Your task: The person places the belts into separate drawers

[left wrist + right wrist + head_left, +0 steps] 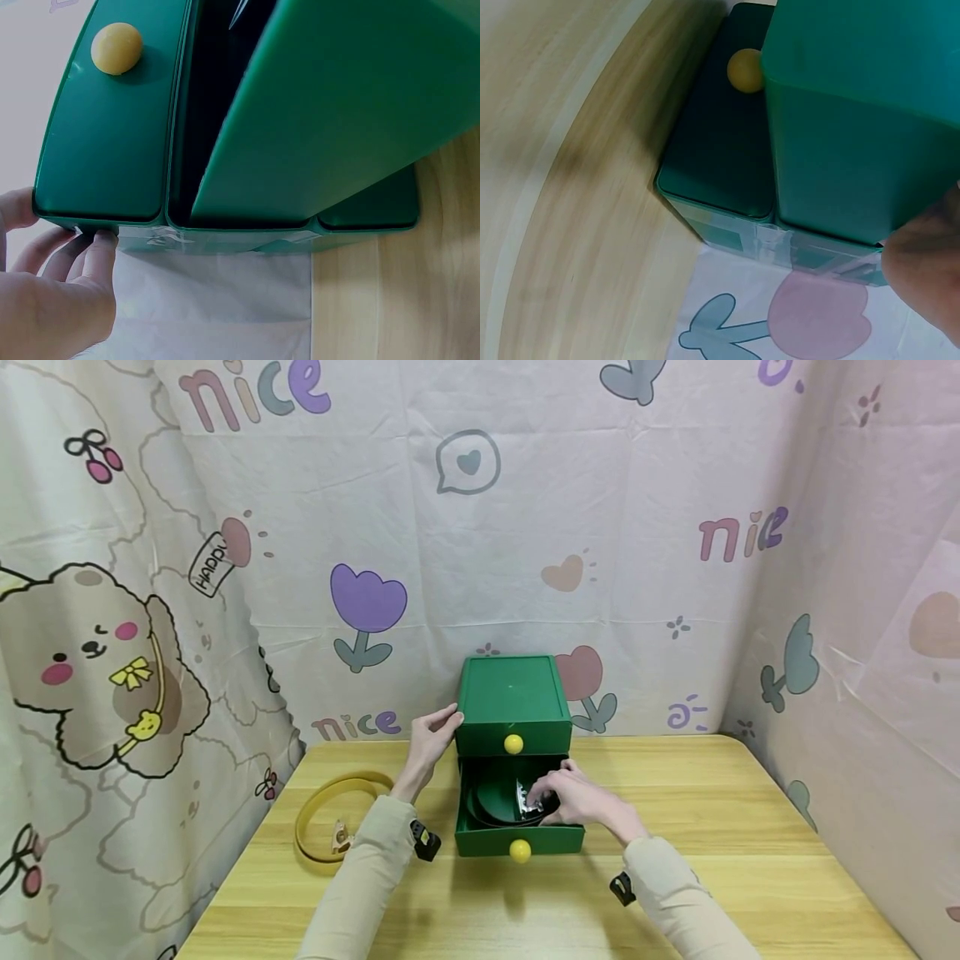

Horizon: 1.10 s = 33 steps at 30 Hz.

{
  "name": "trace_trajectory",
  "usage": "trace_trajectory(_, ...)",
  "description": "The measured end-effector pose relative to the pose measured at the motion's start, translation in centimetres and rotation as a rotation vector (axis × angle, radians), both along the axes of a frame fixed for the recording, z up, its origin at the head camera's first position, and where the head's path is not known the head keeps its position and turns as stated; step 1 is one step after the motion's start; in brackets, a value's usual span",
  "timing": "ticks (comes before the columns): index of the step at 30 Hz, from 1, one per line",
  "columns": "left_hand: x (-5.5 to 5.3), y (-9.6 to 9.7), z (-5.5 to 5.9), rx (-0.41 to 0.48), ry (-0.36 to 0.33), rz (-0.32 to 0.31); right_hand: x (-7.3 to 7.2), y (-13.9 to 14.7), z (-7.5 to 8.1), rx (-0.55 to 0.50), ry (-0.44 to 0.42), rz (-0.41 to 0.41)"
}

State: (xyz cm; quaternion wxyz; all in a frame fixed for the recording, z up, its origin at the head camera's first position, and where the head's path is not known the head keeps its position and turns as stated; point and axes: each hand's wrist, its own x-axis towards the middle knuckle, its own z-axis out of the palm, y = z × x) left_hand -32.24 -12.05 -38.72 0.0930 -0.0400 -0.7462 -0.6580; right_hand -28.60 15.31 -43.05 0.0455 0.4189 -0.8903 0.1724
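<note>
A green drawer cabinet (pixel 516 689) with yellow knobs stands at the back of the table. Its middle drawer (pixel 480 842) is pulled out, and inside lies a coiled dark belt (pixel 491 820) with a silver buckle (pixel 522 795). Reaching into that drawer, my right hand (pixel 573 795) has its fingers bent at the buckle and pinches the belt there; in the right wrist view only part of the hand (pixel 930 259) shows. My left hand (pixel 429 745) rests its fingertips against the cabinet's upper left side, as the left wrist view also shows the hand (pixel 64 300) doing.
To the left on the wooden table (pixel 712 827), a yellow belt (pixel 303 822) lies in a loop, its gold buckle (pixel 341 837) beside my left sleeve. The top drawer (pixel 105 150) and the bottom drawer (pixel 716 150) are closed. A patterned cloth (pixel 480 568) hangs close behind the cabinet.
</note>
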Motion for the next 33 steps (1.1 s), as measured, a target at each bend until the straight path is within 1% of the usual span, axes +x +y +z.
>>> trace_trajectory(3, 0.0, 0.0, 0.0, -0.002, -0.003, 0.008, 0.0, 0.0, 0.0, -0.006, -0.005, 0.0)
trace_trajectory(9, 0.0, 0.0, 0.1, 0.001, -0.009, 0.009, 0.0, 0.3, -0.1, -0.045, -0.043, 0.007)
trace_trajectory(16, -0.1, 0.0, 0.1, 0.012, -0.004, 0.001, 0.0, 0.7, -0.1, -0.074, -0.038, 0.026)
trace_trajectory(23, -0.1, 0.0, 0.0, 0.02, 0.007, -0.004, 0.3, 1.1, -0.3, -0.175, -0.031, 0.049)
trace_trajectory(26, -0.1, 0.0, -0.1, 0.016, 0.006, 0.002, 0.5, 1.3, -0.6, -0.227, -0.042, 0.031)
trace_trajectory(29, 0.1, 0.0, 0.0, 0.017, 0.003, 0.006, 0.8, 1.4, -0.7, -0.3, -0.075, 0.005)
trace_trajectory(33, 0.2, 0.1, 0.0, 0.021, -0.005, 0.008, 1.5, 1.4, -0.9, -0.389, -0.111, -0.046)
